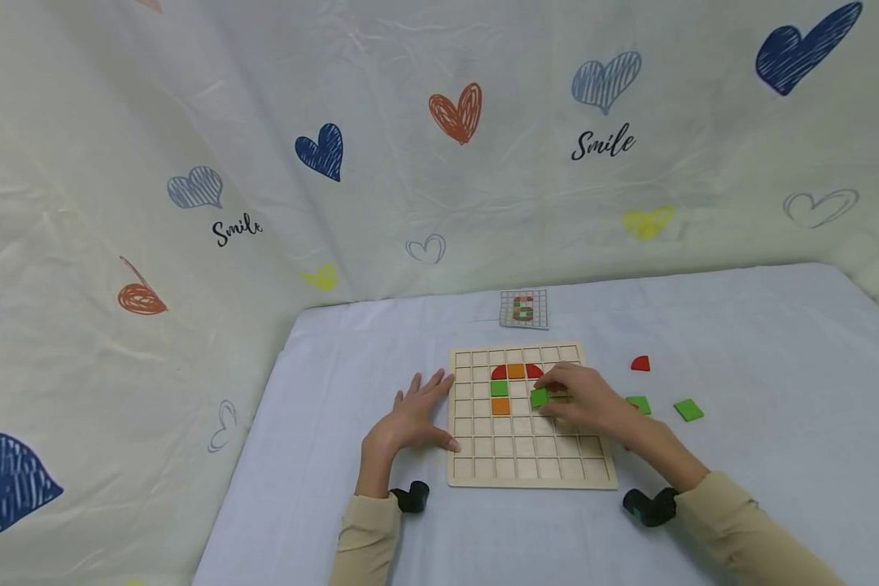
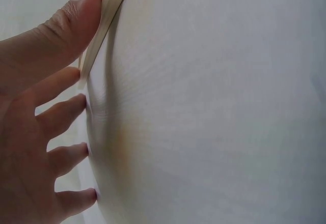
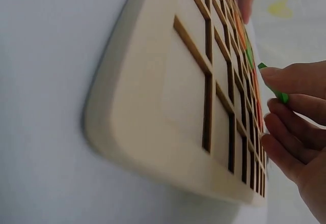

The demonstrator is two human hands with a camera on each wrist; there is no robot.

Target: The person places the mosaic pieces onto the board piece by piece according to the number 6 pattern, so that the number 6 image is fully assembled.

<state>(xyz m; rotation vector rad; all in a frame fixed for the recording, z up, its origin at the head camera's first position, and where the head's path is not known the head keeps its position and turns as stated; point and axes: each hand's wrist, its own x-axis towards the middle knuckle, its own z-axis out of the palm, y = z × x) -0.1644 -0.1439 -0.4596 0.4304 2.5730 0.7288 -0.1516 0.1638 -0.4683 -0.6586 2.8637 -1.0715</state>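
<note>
A wooden grid board [image 1: 483, 468] lies on the white cloth. Set in its cells are red quarter-round tiles [image 1: 499, 373], an orange tile [image 1: 516, 371] between them, a green tile [image 1: 499, 388] and a lower orange tile [image 1: 500, 406]. My right hand [image 1: 582, 395] pinches a green square tile [image 1: 539, 398] between thumb and fingers over the board; the right wrist view shows this tile [image 3: 275, 85] tilted just above the grid. At the board's left edge, my left hand [image 1: 410, 419] lies with fingers spread, thumb touching the rim [image 2: 109, 18].
Behind the board a small pattern card [image 1: 523, 309] shows a coloured figure on a grid. Right of the board lie a red quarter-round tile [image 1: 640, 363], a green tile [image 1: 639, 404] partly behind the forearm, and another green tile [image 1: 689, 409]. A heart-printed curtain [image 1: 381, 203] hangs behind the table.
</note>
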